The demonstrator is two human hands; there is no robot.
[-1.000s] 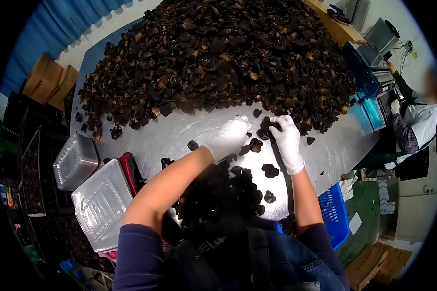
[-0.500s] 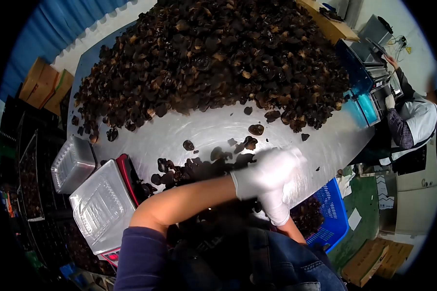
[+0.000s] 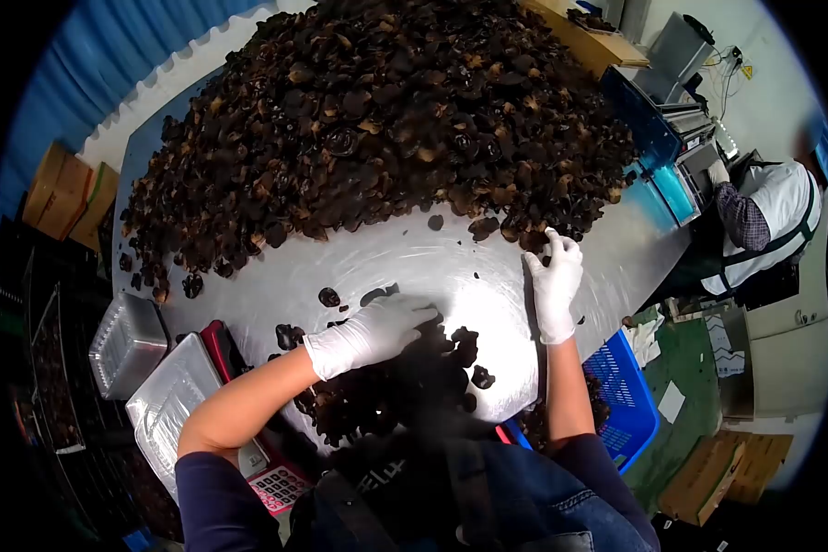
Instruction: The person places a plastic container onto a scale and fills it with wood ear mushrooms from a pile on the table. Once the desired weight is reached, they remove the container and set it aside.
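A large pile of dark, wrinkled pieces that look like dried wood ear mushrooms (image 3: 368,129) covers the far part of the metal table (image 3: 405,267). My right hand (image 3: 558,285), in a white glove, reaches to the pile's near right edge, thumb and fingers apart and curved by the pieces there. My left hand (image 3: 368,339), also gloved, lies over a smaller heap of mushrooms (image 3: 377,396) close to my body, fingers stretched out. Part of that heap is hidden under the hand and in shadow. A few loose pieces lie between heap and pile.
Left of the heap are a red scale (image 3: 278,486) with a clear plastic tray (image 3: 170,405) and stacked clear trays (image 3: 127,345). A blue basket (image 3: 630,396) holding mushrooms stands below the table's right edge. A co-worker (image 3: 768,216) works at the right beside a machine.
My hands were close together over the table's near right part. The left has moved left onto the small heap; the right has moved forward to the pile. The view has shifted slightly.
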